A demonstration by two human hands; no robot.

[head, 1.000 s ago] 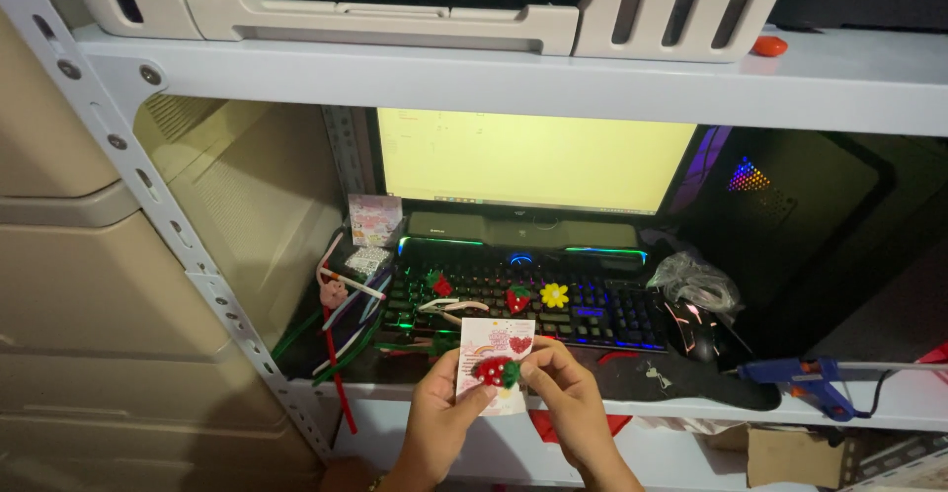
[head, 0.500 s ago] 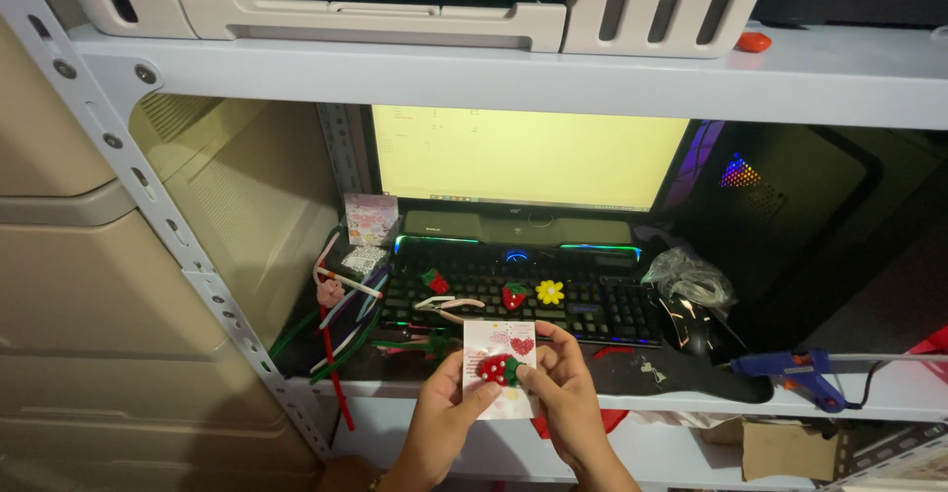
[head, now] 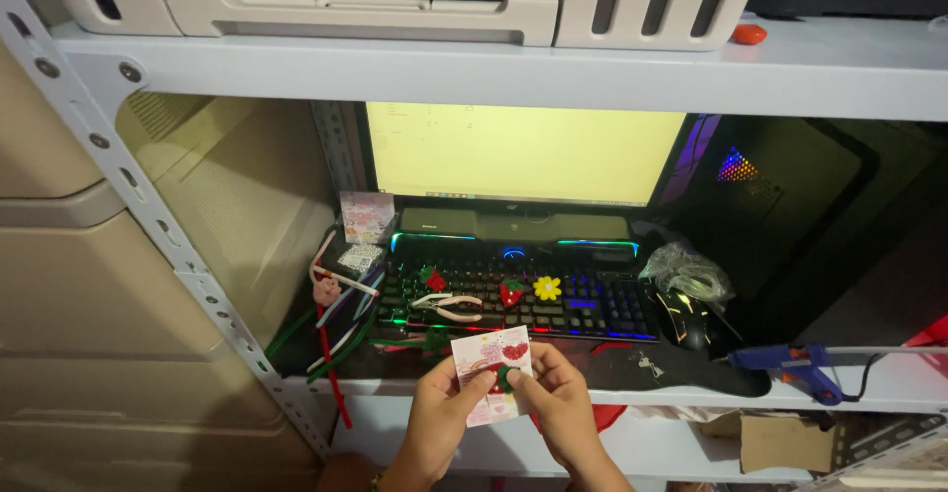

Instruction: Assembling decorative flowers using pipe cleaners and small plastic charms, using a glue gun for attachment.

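Note:
My left hand [head: 442, 415] and my right hand [head: 559, 403] together hold a small white card [head: 491, 365] with pink print, in front of the shelf edge. A red strawberry-like craft piece with a green part [head: 511, 358] sits on the card between my thumbs. Behind it lies a backlit keyboard [head: 592, 304] bearing a yellow craft flower [head: 547, 287], two small red strawberry pieces [head: 510, 294] and small pliers [head: 449, 305].
A lit monitor [head: 521, 152] stands behind the keyboard, with a soundbar [head: 513, 225] under it. Pipe cleaners [head: 336, 324] lie at the left, a mouse [head: 686, 326] and a blue glue gun [head: 790, 366] at the right. Metal shelf upright [head: 158, 225] at left.
The view has shifted slightly. My hands keep the card in the same grip and have drifted a little to the right.

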